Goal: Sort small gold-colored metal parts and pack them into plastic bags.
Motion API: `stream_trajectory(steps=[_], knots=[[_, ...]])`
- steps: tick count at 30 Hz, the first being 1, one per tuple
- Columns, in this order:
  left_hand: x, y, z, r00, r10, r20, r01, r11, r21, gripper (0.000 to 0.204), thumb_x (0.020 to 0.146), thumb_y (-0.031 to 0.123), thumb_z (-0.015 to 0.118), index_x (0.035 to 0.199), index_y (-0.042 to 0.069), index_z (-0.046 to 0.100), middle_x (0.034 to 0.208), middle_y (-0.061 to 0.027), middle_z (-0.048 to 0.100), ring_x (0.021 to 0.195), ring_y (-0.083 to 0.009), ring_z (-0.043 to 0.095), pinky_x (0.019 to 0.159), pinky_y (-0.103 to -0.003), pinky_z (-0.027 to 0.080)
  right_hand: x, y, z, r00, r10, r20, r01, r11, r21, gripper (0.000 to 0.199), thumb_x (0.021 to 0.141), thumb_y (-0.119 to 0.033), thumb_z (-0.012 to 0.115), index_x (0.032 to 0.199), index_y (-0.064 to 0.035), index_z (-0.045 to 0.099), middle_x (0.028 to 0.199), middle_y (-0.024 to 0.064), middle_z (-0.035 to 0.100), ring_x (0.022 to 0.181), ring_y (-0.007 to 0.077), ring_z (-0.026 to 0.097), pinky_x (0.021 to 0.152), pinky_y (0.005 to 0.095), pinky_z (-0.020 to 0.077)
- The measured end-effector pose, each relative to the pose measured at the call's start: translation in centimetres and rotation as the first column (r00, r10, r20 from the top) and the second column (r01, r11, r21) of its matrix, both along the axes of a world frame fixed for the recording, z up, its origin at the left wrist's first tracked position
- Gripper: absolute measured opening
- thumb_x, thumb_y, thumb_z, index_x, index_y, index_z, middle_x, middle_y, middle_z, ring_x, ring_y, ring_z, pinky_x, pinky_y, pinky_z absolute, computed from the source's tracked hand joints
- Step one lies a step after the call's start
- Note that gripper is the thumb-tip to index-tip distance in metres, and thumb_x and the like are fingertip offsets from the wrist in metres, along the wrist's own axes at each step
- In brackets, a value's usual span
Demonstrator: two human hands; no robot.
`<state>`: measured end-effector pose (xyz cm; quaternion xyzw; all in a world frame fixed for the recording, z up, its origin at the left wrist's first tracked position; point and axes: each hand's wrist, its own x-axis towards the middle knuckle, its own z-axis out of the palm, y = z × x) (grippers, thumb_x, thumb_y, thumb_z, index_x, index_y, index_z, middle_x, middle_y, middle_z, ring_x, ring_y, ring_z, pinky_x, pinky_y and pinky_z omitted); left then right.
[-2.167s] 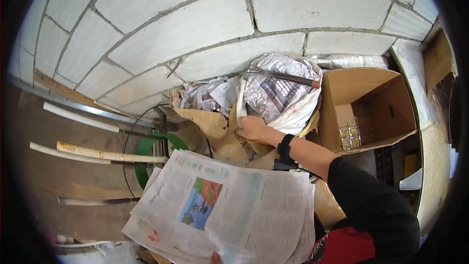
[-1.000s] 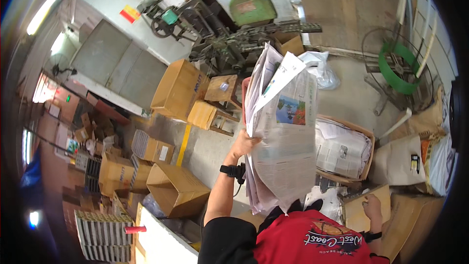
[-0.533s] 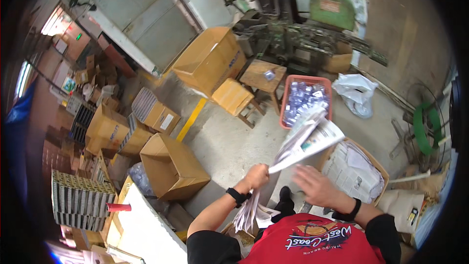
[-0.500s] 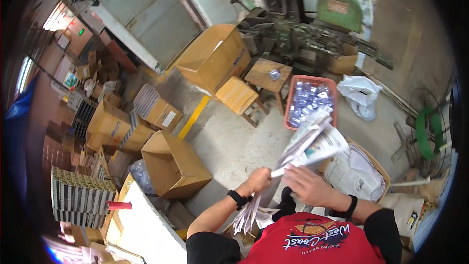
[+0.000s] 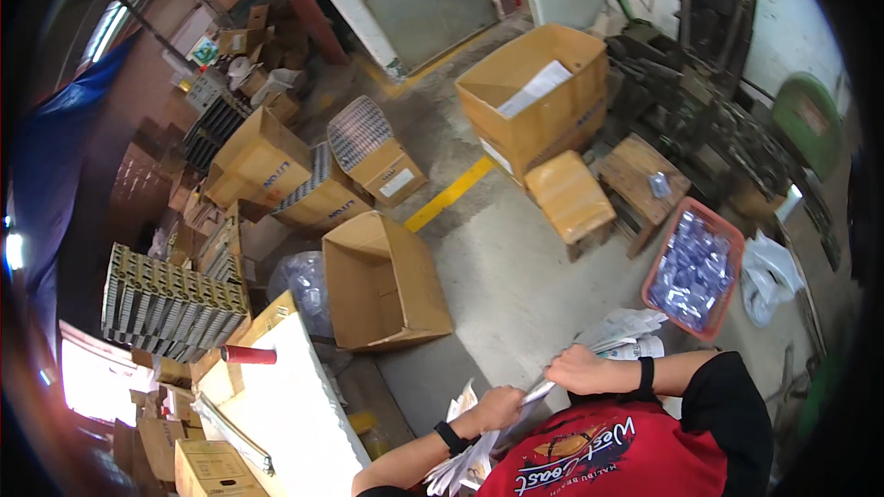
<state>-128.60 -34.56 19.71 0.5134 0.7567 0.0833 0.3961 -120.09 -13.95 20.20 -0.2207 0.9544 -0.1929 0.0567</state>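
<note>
A bundle of newspaper sheets [image 5: 622,328] is stretched between my two hands in front of my body, gathered narrow in the middle. My left hand [image 5: 497,408] is closed around it, with loose sheet ends hanging down below the wrist. Further right, my right hand [image 5: 578,371] also grips the bundle, its fingers curled. Past that hand the sheets fan out toward the floor beside a red plastic basket [image 5: 651,278] holding many small clear-purple pieces.
An open cardboard box [image 5: 422,299] stands left of my hands, beside a white-topped table [image 5: 308,423] bearing a red cylinder [image 5: 249,355]. Ahead are a large carton [image 5: 543,138], two low wooden stools [image 5: 569,198] and a dark machine [image 5: 700,101]. A white plastic bag [image 5: 770,276] lies right of the basket.
My view has swung to the left. My right hand, earlier with fingers extended against the newspaper, is now closed on it. The raised paper end has dropped lower.
</note>
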Motion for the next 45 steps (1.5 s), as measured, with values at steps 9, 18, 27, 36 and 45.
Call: stream_trajectory(steps=[9, 18, 27, 36, 45], knots=[[-16.2, 1.5, -0.6, 0.991, 0.128, 0.045, -0.124, 0.990, -0.067, 0.019, 0.074, 0.017, 0.054, 0.081, 0.003, 0.065, 0.078, -0.0221, 0.063, 0.078, -0.0400, 0.062, 0.071, -0.047, 0.050, -21.2, 8.7, -2.4, 0.964, 0.265, 0.023, -0.264, 0.964, -0.039, 0.010, 0.076, -0.014, 0.053, 0.078, -0.0057, 0.059, 0.069, 0.0133, 0.063, 0.065, 0.0332, 0.064, 0.052, 0.0446, 0.0487], [-37.2, 5.8, 3.9, 0.889, 0.453, -0.068, -0.452, 0.846, -0.283, 0.024, 0.077, 0.025, 0.058, 0.094, 0.008, 0.063, 0.084, -0.0173, 0.064, 0.083, -0.0366, 0.062, 0.074, -0.045, 0.049, -49.9, 10.8, -1.3, 0.857, 0.454, -0.242, -0.491, 0.863, -0.119, 0.013, 0.073, -0.014, 0.055, 0.068, -0.0026, 0.057, 0.062, 0.0152, 0.059, 0.059, 0.0327, 0.061, 0.048, 0.0435, 0.0457], [-69.9, 10.5, 5.7, 0.918, 0.369, -0.147, -0.396, 0.873, -0.283, 0.035, 0.081, 0.022, 0.055, 0.113, 0.007, 0.054, 0.091, -0.0198, 0.064, 0.086, -0.0371, 0.061, 0.077, -0.047, 0.048, -81.2, 15.3, 2.4, 0.837, 0.421, -0.348, -0.462, 0.886, -0.040, 0.018, 0.069, -0.016, 0.056, 0.063, -0.0003, 0.060, 0.059, 0.0177, 0.059, 0.058, 0.0330, 0.061, 0.047, 0.0415, 0.0453], [-100.1, 17.4, 1.2, 0.852, 0.343, -0.396, -0.234, 0.926, 0.297, 0.020, 0.079, 0.021, 0.054, 0.086, 0.005, 0.063, 0.080, -0.0209, 0.062, 0.079, -0.0399, 0.059, 0.071, -0.053, 0.046, -100.5, 34.3, 9.3, 0.968, 0.058, -0.243, -0.034, 0.994, 0.102, 0.012, 0.071, -0.012, 0.056, 0.072, -0.0003, 0.057, 0.069, 0.0139, 0.061, 0.066, 0.0288, 0.064, 0.056, 0.0371, 0.0516], [-128.4, 35.6, -0.9, 0.851, 0.175, -0.494, -0.081, 0.975, 0.207, 0.019, 0.082, 0.017, 0.050, 0.083, 0.005, 0.065, 0.069, -0.0166, 0.060, 0.062, -0.0316, 0.055, 0.061, -0.043, 0.044, -115.7, 52.6, 9.1, 0.964, -0.230, -0.135, 0.244, 0.964, 0.102, 0.009, 0.072, -0.010, 0.058, 0.076, -0.0026, 0.060, 0.076, 0.0119, 0.064, 0.075, 0.0285, 0.065, 0.061, 0.0371, 0.0523]])
